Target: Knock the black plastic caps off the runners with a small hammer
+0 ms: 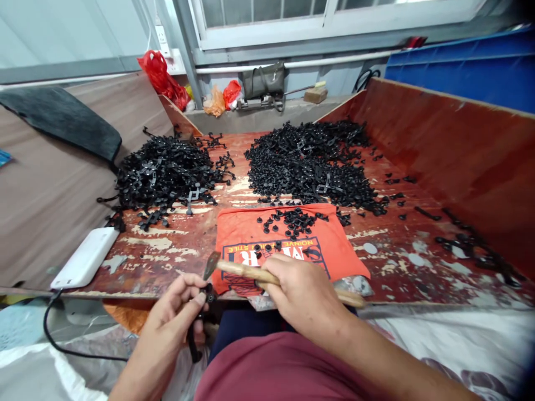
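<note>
My right hand (298,289) is wrapped round the wooden handle of a small hammer (240,269). Its metal head (211,265) points left, close to the fingertips of my left hand (178,309). Between the thumb and fingers of that left hand is a black plastic part (210,295), whose lower arm hangs below the fingers. Part of this piece is hidden by my fingers. Under the hammer and right hand lies an orange printed cloth (351,259), with a loose cluster of small black round-headed pieces (297,221) on it.
A heap of black linked parts (163,167) lies at left, a larger heap of small black pieces (305,161) behind the cloth. A white power bank-like box (86,259) with a cable sits at the left edge. Wooden boards (451,139) wall the table (154,267).
</note>
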